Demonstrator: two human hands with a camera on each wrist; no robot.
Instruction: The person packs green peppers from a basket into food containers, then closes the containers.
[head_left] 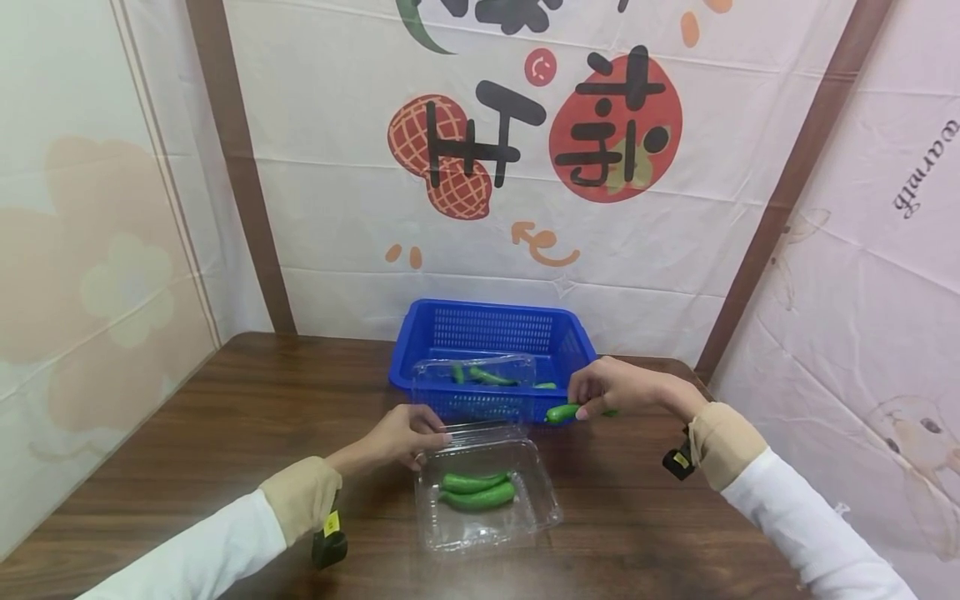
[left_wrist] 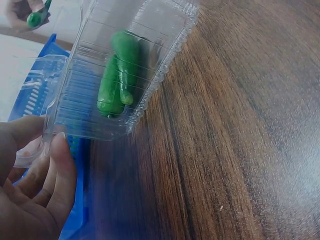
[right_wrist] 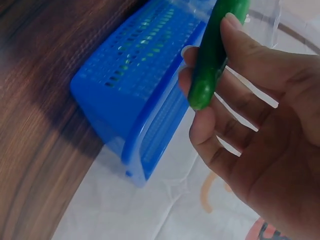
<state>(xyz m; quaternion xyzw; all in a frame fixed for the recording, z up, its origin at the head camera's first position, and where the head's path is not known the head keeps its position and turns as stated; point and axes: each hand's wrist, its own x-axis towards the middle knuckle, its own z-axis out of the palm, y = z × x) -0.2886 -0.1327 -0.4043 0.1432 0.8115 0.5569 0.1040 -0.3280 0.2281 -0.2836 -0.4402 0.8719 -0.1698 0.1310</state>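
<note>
White sleeve at eight o'clock, left hand pinches clear box, right hand at four pinches green vegetable; keep box steady.

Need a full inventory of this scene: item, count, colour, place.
Table: 1, brown wood-grain, foreground.
Basket: 1, blue, far side of table.
Clear container: 1, transparent, open, nearer than basket.
Vegetables in container: 2, green, side by side.
Vegetables in basket: at least 3, green, partly hidden.
Held vegetable: 1, green, in the right grip.
Printed cloth: white, back and sides; sheet count unclear.
Brown strips: 2, flanking the back cloth.
Wrist devices: 2, black with yellow labels, one per wrist.
Wristbands: 2, beige, one per wrist.
Sleeves: 2, white, on the forearms.
Left grip: 1, bare, pinching container's edge.
Right grip: 1, bare, near basket's front right.
</note>
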